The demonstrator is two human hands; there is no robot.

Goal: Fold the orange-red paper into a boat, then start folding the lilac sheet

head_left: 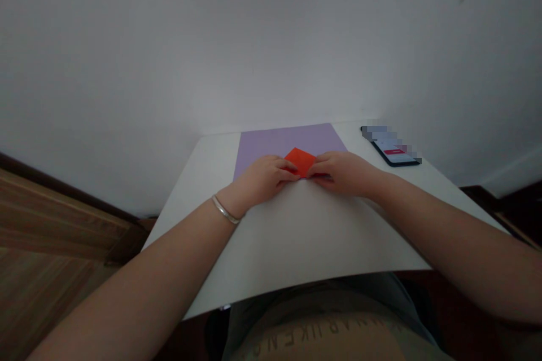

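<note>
- Two bare hands before us, both at a small piece of orange paper point(300, 160); we place it at the middle of the table's far half, over the near part of a purple sheet point(275, 141).
- Our left hand point(266, 176): fingers bent, thumb drawn in toward them; we pinch the paper along its left side, down to the near edge.
- Our right hand point(345, 172): fingers curled inward, pinching the paper on its right side; fingertips of the two hands close together at the near edge, the lower ones partly hidden from us.
- Orange paper: pointed at its far end, lying low between our hands; we cannot tell how many layers it has.
- White table point(305, 237): its far edge by a pale wall point(232, 39); a phone point(392, 152), screen lit and partly blurred, lies to the right of the purple sheet, well apart from the paper.
- On our left wrist, a silver-coloured bangle point(224, 210); we note lettering across the shirt point(334, 338) below.
</note>
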